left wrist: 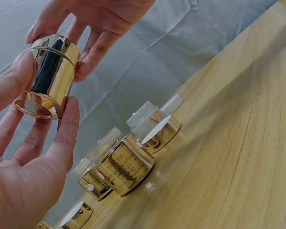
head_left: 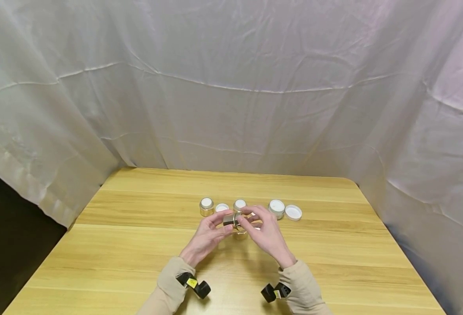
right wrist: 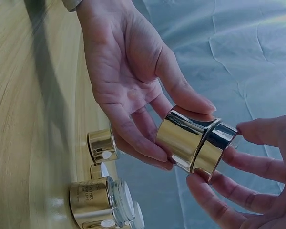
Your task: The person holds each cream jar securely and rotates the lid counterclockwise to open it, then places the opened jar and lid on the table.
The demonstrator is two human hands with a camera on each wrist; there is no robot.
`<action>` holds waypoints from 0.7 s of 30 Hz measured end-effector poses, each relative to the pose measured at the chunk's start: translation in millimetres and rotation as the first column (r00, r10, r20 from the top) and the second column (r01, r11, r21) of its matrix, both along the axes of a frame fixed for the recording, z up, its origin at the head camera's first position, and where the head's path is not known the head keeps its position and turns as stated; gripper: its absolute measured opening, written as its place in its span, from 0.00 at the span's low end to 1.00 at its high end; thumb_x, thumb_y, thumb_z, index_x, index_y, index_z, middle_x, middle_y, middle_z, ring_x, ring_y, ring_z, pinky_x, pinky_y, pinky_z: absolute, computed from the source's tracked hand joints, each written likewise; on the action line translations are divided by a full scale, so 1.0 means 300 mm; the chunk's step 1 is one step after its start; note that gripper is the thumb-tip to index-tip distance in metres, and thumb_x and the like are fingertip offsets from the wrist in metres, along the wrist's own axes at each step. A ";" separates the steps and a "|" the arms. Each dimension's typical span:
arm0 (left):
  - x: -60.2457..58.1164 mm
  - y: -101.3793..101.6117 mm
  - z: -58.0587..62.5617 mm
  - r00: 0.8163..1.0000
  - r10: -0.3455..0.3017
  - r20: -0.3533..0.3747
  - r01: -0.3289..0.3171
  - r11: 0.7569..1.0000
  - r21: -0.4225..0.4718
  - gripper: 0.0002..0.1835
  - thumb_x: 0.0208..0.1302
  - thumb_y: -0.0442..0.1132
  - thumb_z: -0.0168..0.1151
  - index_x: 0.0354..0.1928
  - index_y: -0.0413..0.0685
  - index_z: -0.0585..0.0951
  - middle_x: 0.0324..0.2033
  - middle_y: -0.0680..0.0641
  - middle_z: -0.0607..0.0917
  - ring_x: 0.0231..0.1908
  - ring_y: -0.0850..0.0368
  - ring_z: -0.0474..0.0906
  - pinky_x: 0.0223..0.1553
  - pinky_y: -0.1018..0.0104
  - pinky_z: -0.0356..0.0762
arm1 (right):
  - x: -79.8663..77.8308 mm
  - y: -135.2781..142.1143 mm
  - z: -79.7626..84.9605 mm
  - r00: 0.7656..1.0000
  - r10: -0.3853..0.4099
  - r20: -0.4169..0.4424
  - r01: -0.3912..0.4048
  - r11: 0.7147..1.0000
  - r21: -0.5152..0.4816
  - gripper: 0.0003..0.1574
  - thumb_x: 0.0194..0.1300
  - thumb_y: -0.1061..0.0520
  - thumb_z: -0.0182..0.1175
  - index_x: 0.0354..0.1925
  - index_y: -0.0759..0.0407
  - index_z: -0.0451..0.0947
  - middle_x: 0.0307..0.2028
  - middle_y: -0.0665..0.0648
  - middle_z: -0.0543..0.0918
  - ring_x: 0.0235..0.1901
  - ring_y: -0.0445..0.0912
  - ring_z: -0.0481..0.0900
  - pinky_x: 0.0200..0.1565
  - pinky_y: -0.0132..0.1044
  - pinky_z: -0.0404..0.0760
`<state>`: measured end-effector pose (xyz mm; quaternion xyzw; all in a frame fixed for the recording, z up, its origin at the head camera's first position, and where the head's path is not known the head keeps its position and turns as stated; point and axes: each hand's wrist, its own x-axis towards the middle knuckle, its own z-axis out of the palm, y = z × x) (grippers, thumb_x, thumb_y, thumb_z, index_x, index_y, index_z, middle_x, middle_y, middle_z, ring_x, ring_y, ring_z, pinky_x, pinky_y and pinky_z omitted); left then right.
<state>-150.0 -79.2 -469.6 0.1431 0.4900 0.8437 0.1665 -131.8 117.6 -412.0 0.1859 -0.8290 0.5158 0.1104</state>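
Both hands hold one shiny gold cream jar (left wrist: 52, 76) with a raised ring around it, tilted on its side above the table. My left hand (head_left: 209, 233) grips the longer part from the left, thumb on one side and fingers on the other. From the right, my right hand (head_left: 267, 230) pinches the shorter end band with its thumb and fingertips, as the right wrist view shows. Just below the hands stands a lettered gold jar (left wrist: 126, 164), partly hidden in the head view.
Behind the hands stand a small gold jar with a white top (head_left: 206, 206), another small jar (head_left: 239, 204) and a wider pale jar (head_left: 276, 208). A white-lined lid (head_left: 293, 212) lies at right, another lid (head_left: 222, 208) between the small jars. Grey curtains (head_left: 231, 109) surround the wooden table (head_left: 117, 249).
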 end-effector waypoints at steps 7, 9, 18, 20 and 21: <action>0.001 -0.001 -0.001 1.000 -0.006 -0.003 0.006 1.000 0.011 0.20 0.65 0.26 0.63 0.53 0.57 0.82 0.52 0.54 0.83 0.51 0.61 0.83 0.59 0.69 0.83 | 0.000 0.010 -0.002 0.993 0.120 -0.018 -0.120 0.992 -0.048 0.18 0.63 0.65 0.67 0.52 0.62 0.82 0.49 0.64 0.82 0.47 0.58 0.83 0.53 0.43 0.89; 0.001 -0.001 -0.001 1.000 -0.008 -0.004 0.008 1.000 0.014 0.20 0.65 0.26 0.63 0.53 0.57 0.82 0.52 0.54 0.83 0.50 0.61 0.83 0.59 0.69 0.83 | 0.000 0.011 -0.001 0.990 0.139 -0.023 -0.140 0.989 -0.056 0.19 0.63 0.66 0.67 0.53 0.62 0.82 0.49 0.64 0.82 0.48 0.59 0.83 0.54 0.44 0.89; 0.001 0.000 0.000 1.000 -0.002 -0.005 0.002 1.000 0.002 0.19 0.64 0.28 0.64 0.55 0.55 0.81 0.52 0.54 0.83 0.50 0.62 0.82 0.58 0.69 0.83 | 0.005 0.005 0.004 1.000 0.017 0.007 -0.017 1.000 -0.007 0.19 0.66 0.55 0.67 0.53 0.60 0.83 0.48 0.63 0.84 0.43 0.54 0.86 0.44 0.33 0.90; 0.001 0.000 0.001 1.000 0.000 -0.002 0.000 1.000 -0.001 0.20 0.64 0.27 0.64 0.54 0.55 0.82 0.51 0.54 0.83 0.50 0.62 0.82 0.58 0.69 0.83 | 0.005 0.003 0.005 1.000 0.000 0.010 0.000 1.000 0.001 0.18 0.65 0.55 0.68 0.52 0.60 0.83 0.48 0.62 0.85 0.42 0.53 0.86 0.43 0.31 0.89; 0.001 0.000 0.001 1.000 0.001 0.000 -0.001 1.000 -0.003 0.20 0.64 0.27 0.64 0.54 0.56 0.82 0.51 0.54 0.83 0.50 0.62 0.82 0.58 0.69 0.83 | 0.006 0.002 0.006 1.000 -0.003 0.008 0.003 1.000 0.000 0.17 0.66 0.55 0.68 0.51 0.60 0.84 0.47 0.62 0.85 0.41 0.52 0.86 0.42 0.31 0.89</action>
